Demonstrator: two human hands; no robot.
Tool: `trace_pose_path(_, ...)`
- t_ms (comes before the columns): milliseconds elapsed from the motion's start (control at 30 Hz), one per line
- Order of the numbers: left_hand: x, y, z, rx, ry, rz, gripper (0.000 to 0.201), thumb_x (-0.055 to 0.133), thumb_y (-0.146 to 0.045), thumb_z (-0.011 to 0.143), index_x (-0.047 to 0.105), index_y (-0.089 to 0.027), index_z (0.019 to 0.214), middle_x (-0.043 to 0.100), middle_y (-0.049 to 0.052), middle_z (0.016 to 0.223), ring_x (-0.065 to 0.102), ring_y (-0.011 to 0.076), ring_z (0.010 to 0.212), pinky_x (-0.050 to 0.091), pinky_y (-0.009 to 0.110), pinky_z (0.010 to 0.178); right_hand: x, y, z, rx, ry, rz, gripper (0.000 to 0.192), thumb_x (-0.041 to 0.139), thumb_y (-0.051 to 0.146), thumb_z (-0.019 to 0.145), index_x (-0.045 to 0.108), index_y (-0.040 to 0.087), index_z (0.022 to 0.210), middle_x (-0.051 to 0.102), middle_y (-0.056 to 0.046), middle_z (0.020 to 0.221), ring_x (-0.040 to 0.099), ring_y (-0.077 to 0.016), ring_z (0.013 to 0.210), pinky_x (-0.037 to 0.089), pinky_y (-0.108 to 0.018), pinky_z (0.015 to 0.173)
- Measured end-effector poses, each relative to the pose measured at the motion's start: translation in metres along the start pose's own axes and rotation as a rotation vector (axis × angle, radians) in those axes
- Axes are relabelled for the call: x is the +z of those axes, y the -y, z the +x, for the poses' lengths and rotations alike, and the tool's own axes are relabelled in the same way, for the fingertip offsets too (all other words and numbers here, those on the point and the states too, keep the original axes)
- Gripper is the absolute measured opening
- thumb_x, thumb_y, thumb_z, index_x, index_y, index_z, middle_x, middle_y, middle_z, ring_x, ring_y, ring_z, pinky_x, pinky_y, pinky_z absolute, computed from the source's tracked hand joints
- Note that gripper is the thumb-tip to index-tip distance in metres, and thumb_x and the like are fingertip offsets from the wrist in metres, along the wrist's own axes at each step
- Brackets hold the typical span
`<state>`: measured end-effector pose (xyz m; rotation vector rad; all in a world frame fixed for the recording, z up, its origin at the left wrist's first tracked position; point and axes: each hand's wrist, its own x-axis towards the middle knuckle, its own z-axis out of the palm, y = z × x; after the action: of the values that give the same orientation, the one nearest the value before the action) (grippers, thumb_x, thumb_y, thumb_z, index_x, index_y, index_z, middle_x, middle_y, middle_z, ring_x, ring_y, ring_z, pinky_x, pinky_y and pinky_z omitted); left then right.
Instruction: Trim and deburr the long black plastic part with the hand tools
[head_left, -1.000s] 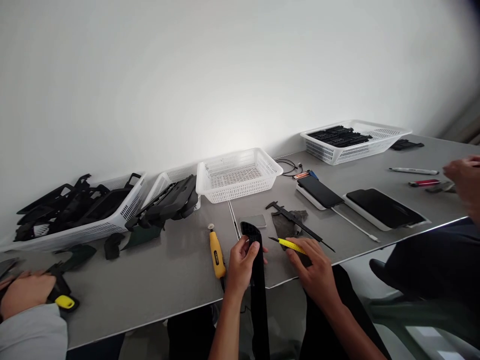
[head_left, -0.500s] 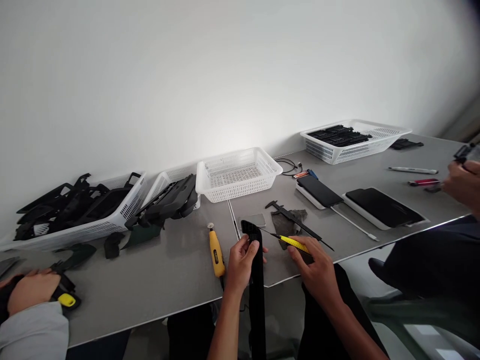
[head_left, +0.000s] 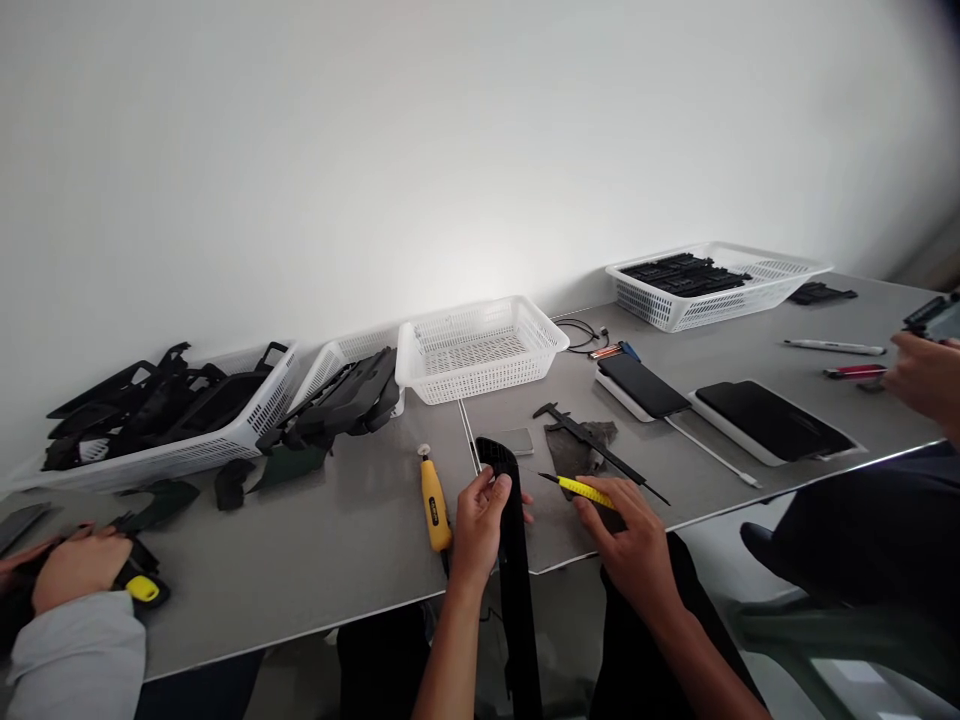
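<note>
My left hand [head_left: 482,520] is closed around a long black plastic strip [head_left: 517,580], gripping it below its curved, ribbed upper end. The strip runs down past the table's front edge. In my right hand [head_left: 626,530] is a yellow-handled craft knife [head_left: 583,490] with a black collar and a thin tip. That tip points left at the strip's upper end; whether it touches I cannot tell. A yellow rotary tool [head_left: 433,505] lies to the left of my left hand. Behind the knife, black calipers [head_left: 585,437] rest on a dark crumpled sheet [head_left: 564,462].
White baskets [head_left: 480,385] stand along the wall, some with black plastic parts [head_left: 165,400]. Phones [head_left: 641,385], a cable [head_left: 712,450] and a marker [head_left: 834,347] lie right. Co-workers' hands show at left [head_left: 82,570] and right [head_left: 926,375], holding black parts.
The strip's upper end has tilted slightly left, and a small gap shows between it and the knife tip. The right co-worker's part has turned. The view has shifted slightly.
</note>
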<state>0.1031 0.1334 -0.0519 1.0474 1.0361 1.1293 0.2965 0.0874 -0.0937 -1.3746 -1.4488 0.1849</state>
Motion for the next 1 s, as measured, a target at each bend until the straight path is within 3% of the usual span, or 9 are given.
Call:
trace_pose_path(300,0.0008,-0.0029,-0.0006,0.013,-0.006,0.031,0.054,0.076,-0.07,0.085,0.061,-0.018,0.088,0.079,0.007,0.078,0.069,0.0169,0.056,0.051,0.026,0.055,0.004,0.0023,0.0003,0.043,-0.019,-0.011,0.023,0.064,0.043,0.104,0.075,0.025,0.114,0.076,-0.009,0.108,0.068,-0.0272,0.101,0.056,-0.043,0.088)
trace_pose_path(633,-0.001,0.0002,-0.0002,0.037,-0.032,0.007,0.051,0.072,-0.07,0.088,0.063,-0.02,0.087,0.078,0.007,0.08,0.07,0.019,0.057,0.046,0.026,0.052,-0.0015,-0.0012,-0.004,-0.067,0.057,-0.02,0.017,0.066,0.035,0.103,0.075,0.027,0.115,0.076,-0.006,0.105,0.066,-0.0258,0.097,0.055,-0.042,0.086)
trace_pose_path(867,-0.0029,-0.0076,-0.0023,0.051,0.142,0.043,0.04,0.072,-0.047,0.092,0.072,-0.017,0.119,0.082,0.01,0.105,0.074,0.0201,0.072,0.055,0.03,0.07,0.0042,-0.0038,-0.004,-0.05,0.004,-0.057,0.02,0.063,0.036,0.106,0.072,0.026,0.121,0.075,-0.006,0.11,0.066,-0.0259,0.103,0.054,-0.043,0.091)
trace_pose_path(1000,-0.0028,-0.0084,-0.0021,0.022,0.158,0.079,0.046,0.069,-0.045,0.092,0.07,-0.017,0.128,0.082,0.01,0.103,0.073,0.0204,0.07,0.054,0.03,0.067,0.0085,-0.0045,-0.0038,0.002,-0.022,-0.077,0.023,0.06,0.04,0.108,0.071,0.026,0.122,0.075,-0.007,0.112,0.066,-0.027,0.106,0.054,-0.044,0.093)
